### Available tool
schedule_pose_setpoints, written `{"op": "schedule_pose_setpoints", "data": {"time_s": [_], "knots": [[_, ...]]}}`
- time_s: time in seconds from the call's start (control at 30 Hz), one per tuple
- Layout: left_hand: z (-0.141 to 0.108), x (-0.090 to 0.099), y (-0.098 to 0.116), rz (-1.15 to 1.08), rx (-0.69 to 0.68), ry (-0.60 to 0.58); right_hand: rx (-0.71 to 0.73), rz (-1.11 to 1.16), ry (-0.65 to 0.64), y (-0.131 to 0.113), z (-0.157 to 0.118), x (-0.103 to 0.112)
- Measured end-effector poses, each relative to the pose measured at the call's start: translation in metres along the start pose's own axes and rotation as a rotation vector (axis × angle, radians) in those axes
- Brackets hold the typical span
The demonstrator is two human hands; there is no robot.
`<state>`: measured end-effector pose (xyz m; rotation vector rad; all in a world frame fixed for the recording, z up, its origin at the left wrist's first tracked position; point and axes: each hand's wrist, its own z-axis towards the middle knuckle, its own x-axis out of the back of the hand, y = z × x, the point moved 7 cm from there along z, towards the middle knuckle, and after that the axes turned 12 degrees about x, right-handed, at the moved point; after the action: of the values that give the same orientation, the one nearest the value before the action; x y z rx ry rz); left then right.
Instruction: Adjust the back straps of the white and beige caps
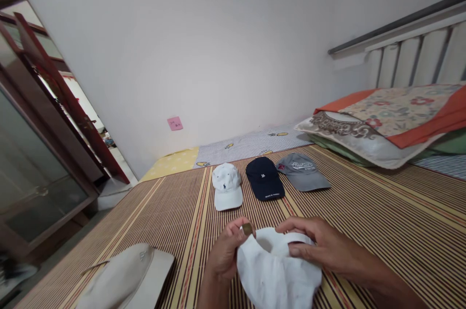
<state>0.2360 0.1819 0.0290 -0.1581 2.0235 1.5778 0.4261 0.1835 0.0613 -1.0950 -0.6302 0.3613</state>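
Observation:
A white cap [278,275] is held low in the middle of the view, its back opening turned up. My left hand [227,251] pinches the cap's edge beside a small brass-coloured buckle [247,229]. On the other side, my right hand [316,243] grips the white strap [299,237] between thumb and fingers. Beyond the hands lie a white cap with a small dark logo [227,186], a navy cap [264,179] and a grey cap with white lettering [303,171], side by side. A beige cap [125,277] rests at the lower left.
The caps lie on a striped bamboo mat [367,212]. Pillows [393,146] with a floral, orange-edged cover [404,105] are stacked at the right, below a radiator [418,56]. A pink note [175,123] sticks to the wall. A doorway is at the left.

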Motion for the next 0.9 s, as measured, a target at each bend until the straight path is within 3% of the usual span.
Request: {"op": "schedule_pose_setpoints", "data": {"time_s": [0.13,0.33,0.53,0.77,0.9], "knots": [[0.001,-0.001,-0.002,-0.031,-0.004,-0.048,0.016,0.027,0.026,-0.003,0.000,0.000],[0.003,0.001,-0.004,-0.086,0.002,-0.087,0.023,0.249,0.107,0.002,0.000,-0.001],[0.000,-0.004,-0.003,-0.001,0.015,-0.110,0.075,0.252,0.197,0.008,0.000,0.010],[0.000,-0.005,-0.005,0.203,0.092,0.090,0.022,0.215,0.190,0.001,0.001,0.008],[0.002,-0.015,-0.006,0.422,0.094,0.118,-0.012,0.203,0.140,0.005,0.001,0.002]]}}
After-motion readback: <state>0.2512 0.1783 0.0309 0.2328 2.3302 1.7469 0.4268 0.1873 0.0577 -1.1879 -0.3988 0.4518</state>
